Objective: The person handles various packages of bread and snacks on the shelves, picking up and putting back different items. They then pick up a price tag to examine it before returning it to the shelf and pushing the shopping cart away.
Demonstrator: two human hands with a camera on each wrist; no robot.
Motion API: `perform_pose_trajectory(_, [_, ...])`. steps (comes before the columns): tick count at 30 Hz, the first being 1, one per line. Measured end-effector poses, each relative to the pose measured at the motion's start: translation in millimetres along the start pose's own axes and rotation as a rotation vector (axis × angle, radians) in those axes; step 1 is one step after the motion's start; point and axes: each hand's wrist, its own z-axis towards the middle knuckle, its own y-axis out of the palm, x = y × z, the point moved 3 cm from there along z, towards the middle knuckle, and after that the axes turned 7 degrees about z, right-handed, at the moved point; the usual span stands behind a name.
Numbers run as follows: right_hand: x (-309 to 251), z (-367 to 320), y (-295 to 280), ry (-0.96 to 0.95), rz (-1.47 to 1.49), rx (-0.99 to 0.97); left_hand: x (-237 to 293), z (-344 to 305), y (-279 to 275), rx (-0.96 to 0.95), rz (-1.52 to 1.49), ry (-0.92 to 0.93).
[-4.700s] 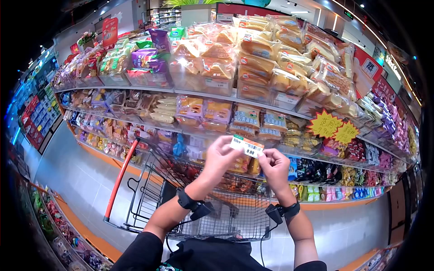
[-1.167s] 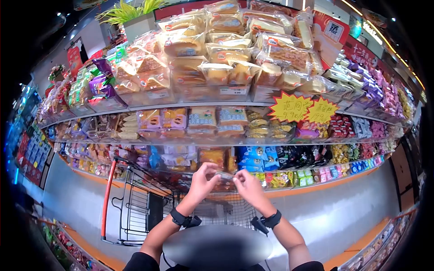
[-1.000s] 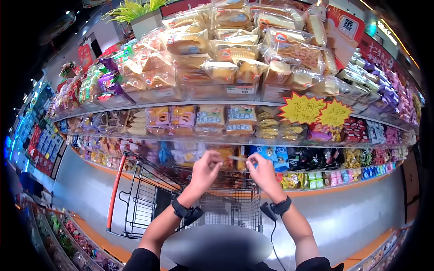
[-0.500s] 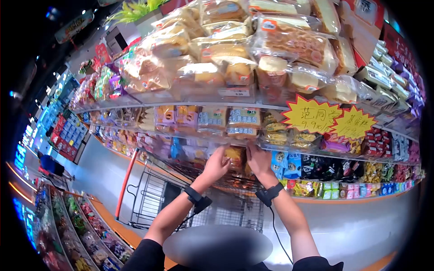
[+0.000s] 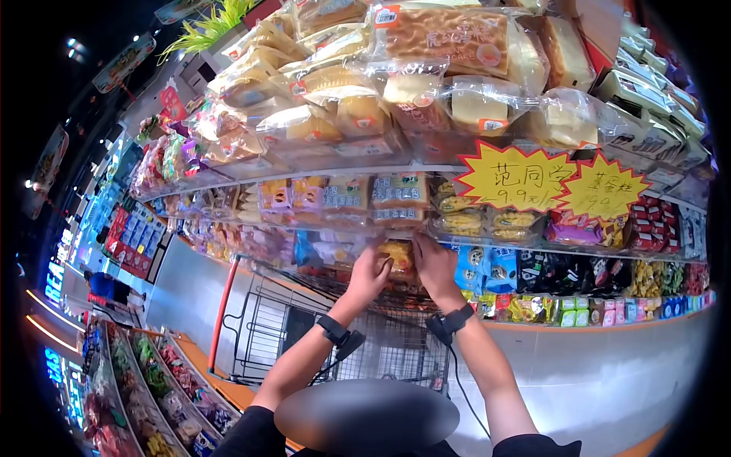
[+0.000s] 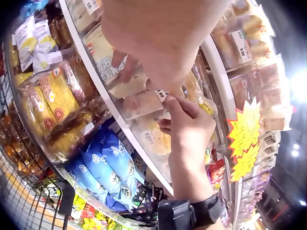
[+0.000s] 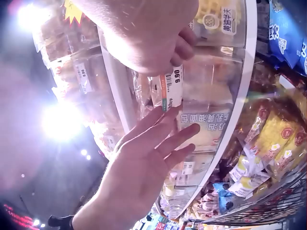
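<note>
A white price label [image 7: 175, 88] printed 9.90 lies between both hands, in front of a clear shelf bin with packaged bread [image 5: 399, 190]. My left hand [image 5: 368, 276] pinches one end of the label with fingertips, its other fingers spread, as the right wrist view shows [image 7: 139, 160]. My right hand [image 5: 436, 266] pinches the other end; in the left wrist view thumb and forefinger [image 6: 189, 132] grip the label [image 6: 162, 94], the other fingers curled. In the head view the label is too small or hidden to make out.
A wire shopping cart [image 5: 263, 324] stands below the forearms. Yellow star-shaped signs [image 5: 518, 177] hang at the right on the shelf edge. Bagged cakes [image 5: 449, 42] are piled on top; blue packets [image 5: 487, 266] lie right of the hands.
The label was held up before the shelf and is now closer to the bin front. Both hands have moved toward the shelf, and the head view has come nearer, the upper goods looking larger.
</note>
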Motion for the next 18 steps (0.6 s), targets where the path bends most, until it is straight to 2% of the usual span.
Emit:
perform_pose_trajectory(3, [-1.8, 3.2, 4.2, 0.032, -0.064, -0.026, 10.0, -2.3, -0.7, 0.054, -0.089, -0.025])
perform_pose_trajectory(6, [-2.0, 7.6, 2.0, 0.016, -0.022, 0.026, 1.8, -4.8, 0.9, 0.019, 0.01, -0.059])
perform_pose_trajectory(9, [-4.0, 8.5, 1.0, -0.04, -0.006, 0.039, 7.1, -4.5, -0.8, 0.057, -0.055, -0.076])
perform_pose_trajectory(12, [1.0, 8.4, 5.7, -0.024, -0.002, 0.013, 9.9, -1.9, -1.3, 0.078, -0.033, -0.028])
perform_pose_trajectory(15, [-0.8, 11.9, 6.1, -0.048, -0.018, 0.044, 5.3, -1.2, 0.6, 0.048, -0.113, -0.116])
perform_pose_trajectory(18, [-0.4, 12.4, 5.3, -0.039, 0.02, 0.048, 3.9, -2.3, -1.8, 0.062, -0.007, -0.051])
